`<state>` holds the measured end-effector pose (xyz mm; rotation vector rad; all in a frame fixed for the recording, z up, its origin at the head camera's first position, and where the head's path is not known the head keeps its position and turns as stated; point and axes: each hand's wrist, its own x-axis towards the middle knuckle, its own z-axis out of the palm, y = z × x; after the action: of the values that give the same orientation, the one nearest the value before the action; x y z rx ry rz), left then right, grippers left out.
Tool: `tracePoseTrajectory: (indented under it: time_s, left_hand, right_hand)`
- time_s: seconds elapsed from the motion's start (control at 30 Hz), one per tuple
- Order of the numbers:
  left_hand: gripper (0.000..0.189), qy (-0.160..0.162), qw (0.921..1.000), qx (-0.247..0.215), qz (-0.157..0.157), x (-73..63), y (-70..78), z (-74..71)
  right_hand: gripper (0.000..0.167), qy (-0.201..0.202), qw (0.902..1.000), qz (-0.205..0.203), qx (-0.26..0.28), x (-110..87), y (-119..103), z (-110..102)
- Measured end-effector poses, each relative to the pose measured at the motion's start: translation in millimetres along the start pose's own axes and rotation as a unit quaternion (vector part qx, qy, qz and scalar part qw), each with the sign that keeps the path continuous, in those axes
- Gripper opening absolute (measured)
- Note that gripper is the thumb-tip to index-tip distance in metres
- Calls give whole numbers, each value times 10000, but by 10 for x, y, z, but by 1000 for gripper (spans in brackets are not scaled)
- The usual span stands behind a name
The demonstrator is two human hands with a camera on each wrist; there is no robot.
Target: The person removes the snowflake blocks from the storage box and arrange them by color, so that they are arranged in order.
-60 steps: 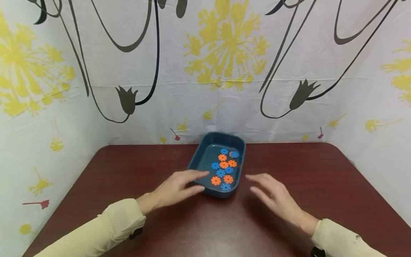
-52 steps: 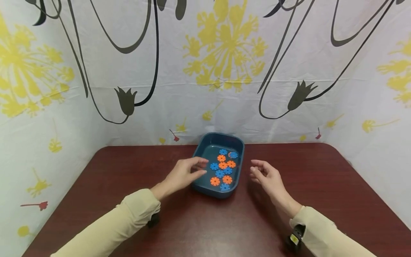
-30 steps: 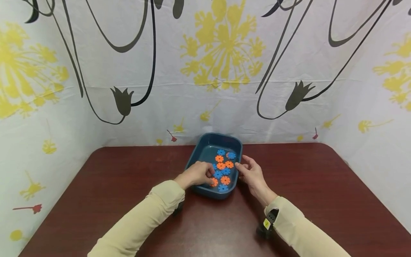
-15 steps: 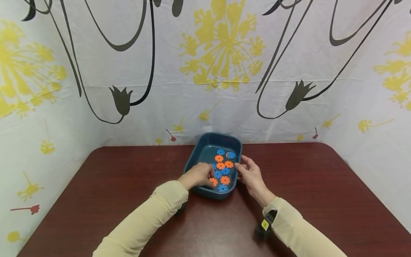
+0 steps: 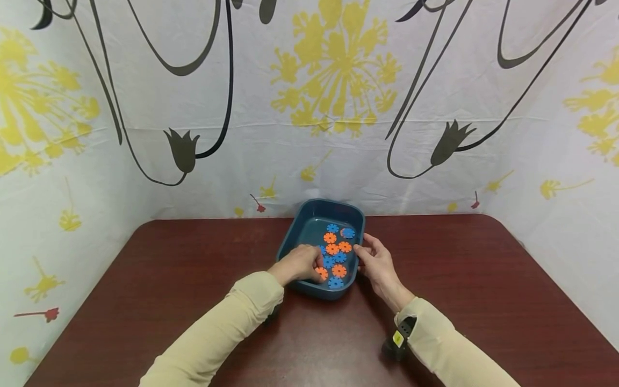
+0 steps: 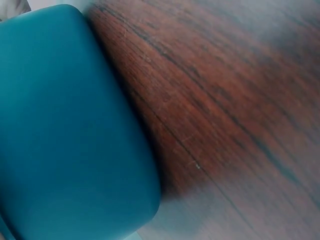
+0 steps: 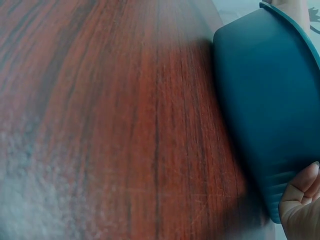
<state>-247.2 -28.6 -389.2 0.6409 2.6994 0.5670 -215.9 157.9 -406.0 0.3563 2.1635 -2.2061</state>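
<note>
A dark teal plastic bin (image 5: 314,293) stands on the table, holding several flat notched discs. Among these are an orange disc (image 5: 339,271) and a blue disc (image 5: 336,282) near its front end. My left hand (image 5: 299,263) reaches over the left rim, fingers bent down inside. Its thumb is at the edge of another orange disc (image 5: 322,273); whether it pinches that disc is hidden. My right hand (image 5: 380,267) grips the right rim between thumb and fingers. In the right wrist view, bent fingers of the right hand (image 7: 302,205) lie against the bin's outer wall (image 7: 270,95).
The reddish-brown table (image 5: 203,252) reaches a patterned white cloth backdrop (image 5: 271,107) behind the bin, with cloth at both sides too. A black wrist device (image 5: 397,338) is strapped below the right sleeve. The left wrist view holds only the bin's outer wall (image 6: 75,130) and tabletop.
Both hands have come in from hovering beside the bin: the left over the rim to the discs, the right onto the right rim. During the last half second they have stayed nearly still.
</note>
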Motion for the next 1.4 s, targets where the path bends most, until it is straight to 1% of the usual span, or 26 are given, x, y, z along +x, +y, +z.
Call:
tracePoseTrajectory:
  time_s: [0.13,0.33,0.43,0.67,0.8,0.93,1.03,1.07,1.17,1.3,1.4]
  left_hand:
    - [26,34,10000,-40,-2,-12,5,4]
    - [25,189,9995,10,249,-25,6,-5]
    - [25,213,9993,-86,293,-27,-1,-5]
    - [24,249,9975,-574,342,-30,-27,-10]
    - [23,260,9950,-930,239,-16,-41,-11]
    - [23,335,9901,-1363,68,-4,-49,-22]
    - [24,510,9835,-1732,-47,0,-54,-39]
    - [24,582,9802,-1890,-76,0,-53,-47]
    - [24,807,9661,-2448,-156,-4,-48,-76]
    - [25,1115,9393,-3242,-158,-21,-48,-138]
    - [24,1344,9180,-3730,-131,-48,-66,-213]
  right_hand:
    - [51,-16,10000,0,48,3,7,5]
    - [52,-15,10000,8,50,-3,6,11]
    - [52,-14,10000,24,60,-5,6,11]
    - [51,12,10000,22,2,-11,5,15]
    - [50,11,10000,12,-14,-16,4,16]
    - [50,12,10000,-5,-4,-19,1,17]
    - [50,23,10000,-4,-10,-23,-4,19]
    - [50,30,10000,-1,-9,-22,-3,19]
    - [49,41,10000,4,-29,-22,-3,22]
    - [48,45,10000,-29,-44,-23,-1,27]
    - [48,43,10000,-63,-44,-27,-7,28]
